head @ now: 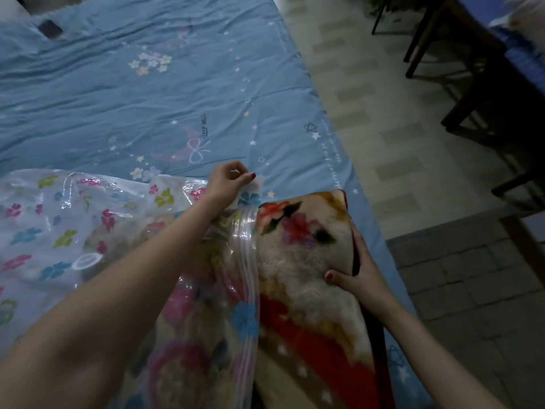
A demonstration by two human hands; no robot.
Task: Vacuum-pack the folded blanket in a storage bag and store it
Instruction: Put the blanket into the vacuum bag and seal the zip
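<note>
A folded fleece blanket [306, 261], cream and red with flowers, lies on the bed near its right edge, its left part inside a clear storage bag [59, 225] printed with coloured flowers. The bag's zip mouth [249, 261] crosses the blanket. My left hand [228, 183] pinches the far corner of the bag's mouth. My right hand [358, 270] grips the blanket's right edge, thumb on top and fingers along the side. A round white valve [87, 261] shows on the bag at the left.
The bed [147, 98] wears a wrinkled blue sheet with stars and flowers. A dark flat object [50, 28] lies at its far left. Tiled floor [398, 128] runs along the right, with dark wooden furniture legs [472, 93] at the upper right.
</note>
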